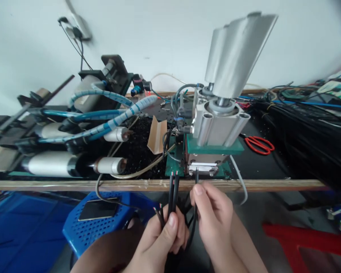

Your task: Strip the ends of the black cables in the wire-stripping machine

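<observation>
My left hand point(166, 233) is closed around several black cables point(172, 193), whose ends point up and show small coloured wire tips, white, red and green. Just to the right, my right hand point(211, 210) pinches a single black cable point(197, 182) between thumb and fingers. That cable's upper end is at the metal jaw point(203, 168) low on the front of a pneumatic press point(220, 121); I cannot tell how far in it reaches. Below the hands the cables hang beneath the table edge.
Pneumatic cylinders point(51, 163) with blue spiral-wrapped hoses fill the left. Red-handled scissors point(258, 145) and a large bundle of black cables point(309, 140) lie to the right. A phone point(98, 209) rests on a blue stool point(82, 229). A red stool point(309, 237) stands lower right.
</observation>
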